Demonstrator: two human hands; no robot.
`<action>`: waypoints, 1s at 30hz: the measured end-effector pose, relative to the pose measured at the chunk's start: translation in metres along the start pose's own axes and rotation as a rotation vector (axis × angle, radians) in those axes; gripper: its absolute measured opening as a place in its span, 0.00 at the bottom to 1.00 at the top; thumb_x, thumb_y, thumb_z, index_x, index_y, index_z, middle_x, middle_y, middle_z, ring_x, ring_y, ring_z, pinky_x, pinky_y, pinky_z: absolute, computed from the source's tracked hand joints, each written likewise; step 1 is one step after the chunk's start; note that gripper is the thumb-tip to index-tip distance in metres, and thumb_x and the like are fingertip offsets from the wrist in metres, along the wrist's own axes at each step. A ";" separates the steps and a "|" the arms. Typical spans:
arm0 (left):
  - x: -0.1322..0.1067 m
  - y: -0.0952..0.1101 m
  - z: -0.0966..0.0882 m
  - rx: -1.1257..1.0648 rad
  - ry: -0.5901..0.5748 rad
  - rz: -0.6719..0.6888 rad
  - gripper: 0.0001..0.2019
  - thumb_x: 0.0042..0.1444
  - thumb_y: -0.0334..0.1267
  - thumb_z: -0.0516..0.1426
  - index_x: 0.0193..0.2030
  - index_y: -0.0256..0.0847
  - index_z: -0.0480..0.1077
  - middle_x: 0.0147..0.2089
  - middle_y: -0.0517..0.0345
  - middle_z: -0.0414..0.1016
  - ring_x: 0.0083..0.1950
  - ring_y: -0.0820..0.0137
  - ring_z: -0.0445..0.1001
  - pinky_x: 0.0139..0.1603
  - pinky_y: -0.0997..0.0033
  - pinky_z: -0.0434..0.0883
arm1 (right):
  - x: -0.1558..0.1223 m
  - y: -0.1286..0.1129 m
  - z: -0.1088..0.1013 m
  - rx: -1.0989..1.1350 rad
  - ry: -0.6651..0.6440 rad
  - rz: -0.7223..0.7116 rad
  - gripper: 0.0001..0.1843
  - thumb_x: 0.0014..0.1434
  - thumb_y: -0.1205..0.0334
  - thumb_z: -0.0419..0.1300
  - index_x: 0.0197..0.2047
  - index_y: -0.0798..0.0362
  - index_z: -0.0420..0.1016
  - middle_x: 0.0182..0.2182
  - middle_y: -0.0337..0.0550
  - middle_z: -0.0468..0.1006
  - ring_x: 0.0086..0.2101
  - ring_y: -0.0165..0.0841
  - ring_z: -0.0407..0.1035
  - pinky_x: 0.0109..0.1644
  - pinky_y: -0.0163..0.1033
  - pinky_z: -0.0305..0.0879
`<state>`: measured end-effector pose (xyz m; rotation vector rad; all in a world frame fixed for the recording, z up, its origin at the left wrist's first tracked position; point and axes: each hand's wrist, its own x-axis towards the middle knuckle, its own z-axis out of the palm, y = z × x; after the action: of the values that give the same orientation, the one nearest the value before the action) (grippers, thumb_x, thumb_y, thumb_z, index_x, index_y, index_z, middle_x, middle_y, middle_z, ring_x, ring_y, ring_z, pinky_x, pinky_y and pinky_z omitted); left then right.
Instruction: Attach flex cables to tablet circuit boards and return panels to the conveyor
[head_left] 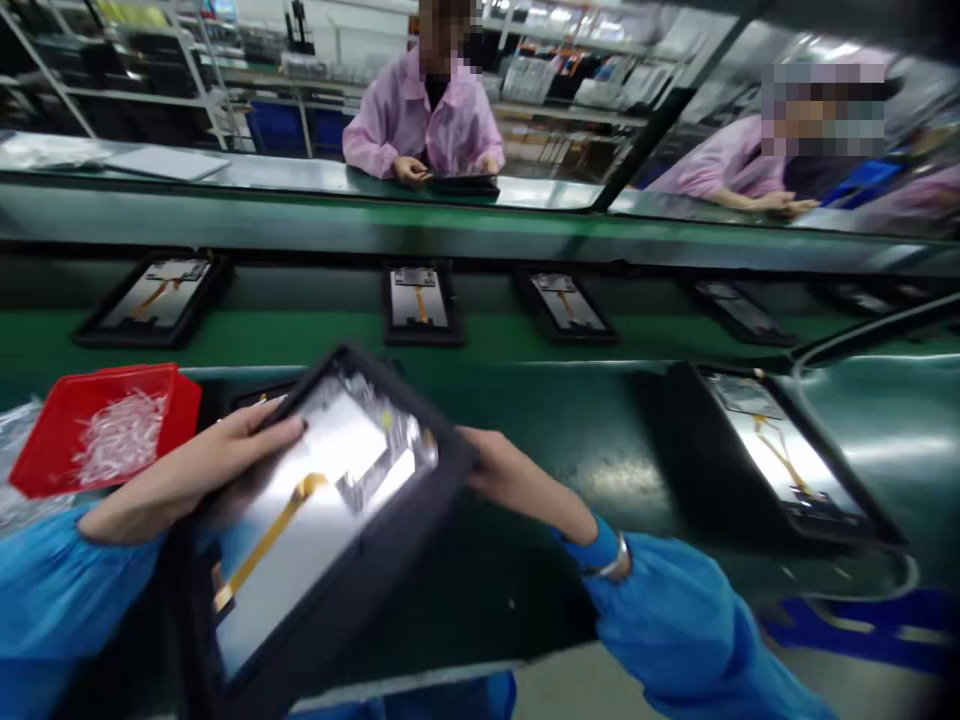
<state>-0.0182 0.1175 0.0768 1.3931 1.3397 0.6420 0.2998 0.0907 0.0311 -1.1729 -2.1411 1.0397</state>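
I hold a black-framed panel (315, 520) with a silver back and an orange ribbon cable, tilted above the green bench. My left hand (202, 470) grips its left edge, fingers closed over the top face. My right hand (517, 480) holds the right edge from beneath, its fingers mostly hidden behind the frame. Both arms wear blue sleeves.
A red tray (52, 450) of small white parts sits at the left. Another panel (780, 460) lies at the right on the bench. Several panels (420, 300) ride the green conveyor beyond. Two people in pink coats (420, 120) work on the far side.
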 end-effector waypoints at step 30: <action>-0.002 -0.048 0.016 0.624 -0.021 0.644 0.09 0.69 0.38 0.52 0.38 0.39 0.70 0.39 0.58 0.68 0.38 0.71 0.69 0.40 0.72 0.68 | 0.096 -0.035 0.050 -0.014 -0.141 -0.151 0.06 0.56 0.69 0.68 0.30 0.56 0.76 0.29 0.36 0.70 0.28 0.24 0.65 0.32 0.30 0.58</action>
<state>-0.0223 0.1024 0.0286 2.3799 1.1032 0.6371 0.1980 0.1418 0.0345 -0.9523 -2.3090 1.0693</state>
